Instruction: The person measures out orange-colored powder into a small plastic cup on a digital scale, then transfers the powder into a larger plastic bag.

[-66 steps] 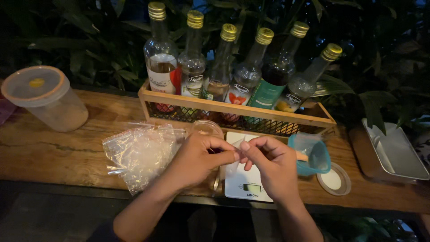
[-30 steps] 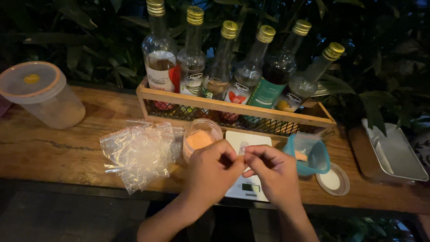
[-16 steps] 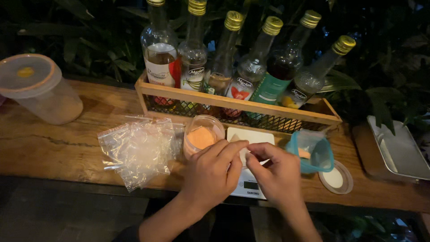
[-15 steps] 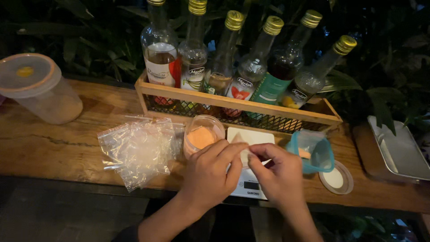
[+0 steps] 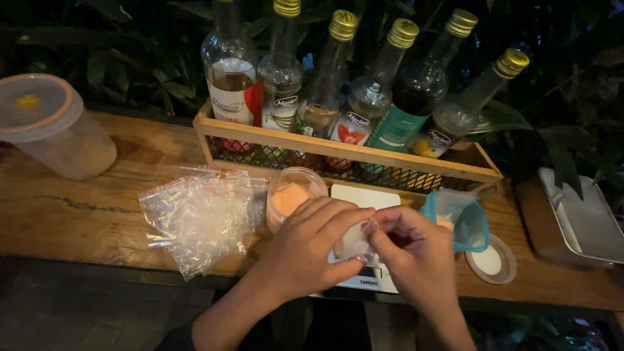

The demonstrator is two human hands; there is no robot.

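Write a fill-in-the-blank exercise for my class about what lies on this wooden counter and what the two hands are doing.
1. Both hands, left hand and right hand, pinch one small clear ____ bag.
2. The glass bottles stand in a ____ crate.
3. The pile of clear plastic bags lies to the ____ of the round tub of orange powder.

Missing words: plastic; wooden; left

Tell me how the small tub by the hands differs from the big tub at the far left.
The small tub is open and shows orange powder; the big tub wears an orange-rimmed lid. The small one is low, beside the left hand; the big one stands taller, apart. Both are clear plastic.
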